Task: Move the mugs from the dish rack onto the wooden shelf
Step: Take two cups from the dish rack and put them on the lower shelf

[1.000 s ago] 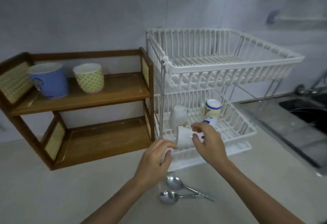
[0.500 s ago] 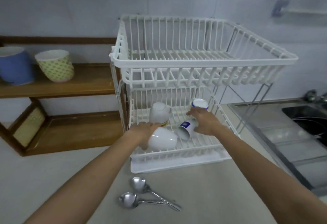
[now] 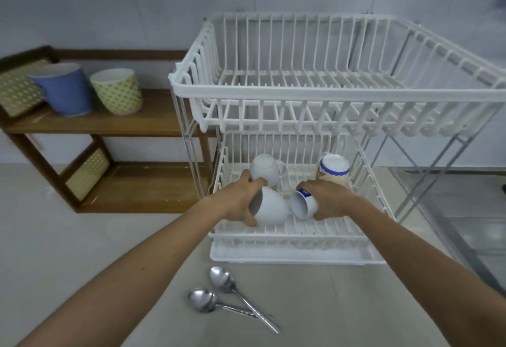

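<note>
Both of my hands are inside the lower tier of the white dish rack (image 3: pixel 273 235). My left hand (image 3: pixel 237 201) grips a plain white mug (image 3: pixel 272 207) lying tilted on its side, mouth toward the left. My right hand (image 3: pixel 327 198) grips a white mug with a blue rim band (image 3: pixel 302 204), also tipped over, mouth facing me. Behind them stand two upside-down mugs: a white one (image 3: pixel 265 168) and a blue-banded patterned one (image 3: pixel 334 169). On the wooden shelf (image 3: pixel 153 122) at left, a blue mug (image 3: pixel 64 89) and a green-patterned mug (image 3: pixel 117 92) stand upright.
The rack's upper tier (image 3: pixel 328 92) overhangs my hands and holds nothing. Two metal spoons (image 3: pixel 227 296) lie on the counter in front of the rack. The shelf's lower board (image 3: pixel 142 185) is bare. A steel sink area (image 3: pixel 465 209) lies to the right.
My hands have closed on the two tipped mugs, the left round the white one, the right round the blue-banded one. The camera has moved closer to the rack.
</note>
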### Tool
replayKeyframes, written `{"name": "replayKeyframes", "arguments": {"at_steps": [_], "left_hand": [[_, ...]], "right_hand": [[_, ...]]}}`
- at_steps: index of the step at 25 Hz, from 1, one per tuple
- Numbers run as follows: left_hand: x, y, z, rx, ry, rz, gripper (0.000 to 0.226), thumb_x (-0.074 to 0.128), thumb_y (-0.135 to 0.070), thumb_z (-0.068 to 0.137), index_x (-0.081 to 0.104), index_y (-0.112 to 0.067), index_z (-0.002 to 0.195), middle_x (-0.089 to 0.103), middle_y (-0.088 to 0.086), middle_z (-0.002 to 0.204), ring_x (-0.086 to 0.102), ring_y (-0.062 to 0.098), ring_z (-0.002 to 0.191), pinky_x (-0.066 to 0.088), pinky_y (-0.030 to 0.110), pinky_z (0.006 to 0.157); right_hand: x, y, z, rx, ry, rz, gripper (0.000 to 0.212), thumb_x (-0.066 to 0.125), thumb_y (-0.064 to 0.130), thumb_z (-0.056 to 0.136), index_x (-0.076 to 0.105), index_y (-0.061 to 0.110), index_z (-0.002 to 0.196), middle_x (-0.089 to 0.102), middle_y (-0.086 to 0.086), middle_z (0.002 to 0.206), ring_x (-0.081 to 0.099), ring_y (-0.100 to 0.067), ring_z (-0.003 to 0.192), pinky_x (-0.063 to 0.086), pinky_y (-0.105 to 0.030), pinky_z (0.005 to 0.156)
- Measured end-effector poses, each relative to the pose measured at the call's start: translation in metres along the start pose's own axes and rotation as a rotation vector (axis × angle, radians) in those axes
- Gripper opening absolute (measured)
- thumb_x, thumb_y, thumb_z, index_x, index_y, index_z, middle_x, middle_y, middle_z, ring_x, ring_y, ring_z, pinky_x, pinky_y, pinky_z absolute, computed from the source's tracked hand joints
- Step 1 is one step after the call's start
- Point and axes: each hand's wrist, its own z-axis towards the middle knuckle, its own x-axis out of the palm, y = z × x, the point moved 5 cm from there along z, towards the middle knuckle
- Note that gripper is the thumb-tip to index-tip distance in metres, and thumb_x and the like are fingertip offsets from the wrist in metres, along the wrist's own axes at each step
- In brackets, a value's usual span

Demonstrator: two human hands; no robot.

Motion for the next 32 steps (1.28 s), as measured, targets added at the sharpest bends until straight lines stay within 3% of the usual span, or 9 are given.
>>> {"name": "replayKeyframes", "arguments": {"at_steps": [5,10,13,16,19,21,26,29,32], "left_hand": [[-0.022,-0.012,-0.031,-0.029,-0.168,-0.309,0.09,0.082,-0.04,0.062,0.028,-0.036,0.134,0.025,0.001,0.128,0.045,0.024,0.109,0.045,0.029,0.083],[-0.043,-0.015,-0.083,0.067,-0.097,-0.583,0.079,0.079,-0.042,0.061,0.037,-0.039,0.127,0.047,-0.007,0.128,0.05,0.013,0.114,0.05,0.033,0.093],[-0.047,-0.001,-0.122,0.161,0.056,-0.681,0.069,0.079,-0.032,0.066,0.043,-0.047,0.123,0.049,-0.028,0.12,0.049,-0.01,0.107,0.048,0.012,0.084],[-0.039,0.035,-0.166,0.177,0.295,-0.635,0.072,0.077,-0.036,0.066,0.042,-0.057,0.124,0.048,-0.043,0.112,0.048,-0.02,0.102,0.046,0.006,0.077],[-0.033,0.092,-0.198,0.113,0.407,-0.559,0.07,0.077,-0.043,0.067,0.04,-0.062,0.123,0.046,-0.037,0.122,0.046,-0.015,0.11,0.049,0.013,0.08],[-0.036,0.138,-0.207,0.026,0.377,-0.527,0.069,0.076,-0.047,0.068,0.039,-0.063,0.124,0.041,-0.035,0.131,0.04,-0.011,0.119,0.043,0.017,0.088],[-0.05,0.255,-0.201,-0.279,0.056,-0.455,0.083,0.076,-0.047,0.07,0.031,-0.042,0.14,0.034,-0.008,0.149,0.037,0.01,0.122,0.036,0.026,0.096],[-0.055,0.298,-0.182,-0.437,-0.112,-0.36,0.088,0.073,-0.046,0.074,0.025,-0.032,0.146,0.034,0.002,0.152,0.04,0.023,0.131,0.041,0.035,0.102],[-0.054,0.323,-0.159,-0.544,-0.165,-0.237,0.088,0.069,-0.05,0.075,0.023,-0.029,0.147,0.039,0.012,0.149,0.04,0.033,0.132,0.043,0.042,0.103]], "right_hand": [[-0.024,0.009,-0.035,0.104,-0.244,0.619,0.054,0.086,0.026,0.054,0.052,0.033,0.096,0.062,0.008,0.092,0.061,-0.011,0.084,0.047,-0.027,0.07],[-0.045,0.06,-0.068,0.073,-0.321,1.029,0.045,0.084,0.034,0.056,0.064,0.037,0.096,0.072,0.011,0.092,0.067,-0.007,0.085,0.052,-0.017,0.065],[-0.049,0.101,-0.075,0.021,-0.284,1.206,0.05,0.083,0.038,0.052,0.066,0.033,0.099,0.074,0.005,0.09,0.068,-0.013,0.086,0.056,-0.027,0.07],[-0.042,0.151,-0.069,-0.062,-0.033,1.334,0.079,0.088,0.047,0.047,0.061,0.012,0.111,0.072,-0.014,0.103,0.066,-0.032,0.097,0.055,-0.043,0.081],[-0.038,0.213,-0.055,-0.144,0.214,1.311,0.073,0.087,0.038,0.051,0.059,0.012,0.113,0.072,-0.006,0.103,0.066,-0.027,0.099,0.053,-0.036,0.081],[-0.033,0.253,-0.037,-0.131,0.214,1.228,0.059,0.083,0.03,0.054,0.061,0.022,0.108,0.073,0.003,0.098,0.066,-0.019,0.097,0.053,-0.03,0.079],[-0.007,0.335,0.035,0.011,0.027,1.088,0.058,0.088,0.037,0.053,0.06,0.042,0.104,0.07,0.015,0.097,0.066,-0.006,0.092,0.057,-0.024,0.078],[-0.001,0.345,0.093,0.17,-0.158,1.052,0.065,0.09,0.032,0.053,0.057,0.027,0.109,0.068,0.004,0.104,0.065,-0.015,0.096,0.056,-0.035,0.084],[-0.006,0.34,0.145,0.324,-0.3,0.947,0.071,0.091,0.03,0.051,0.048,0.023,0.107,0.062,0.0,0.106,0.06,-0.02,0.097,0.052,-0.034,0.078]]}}
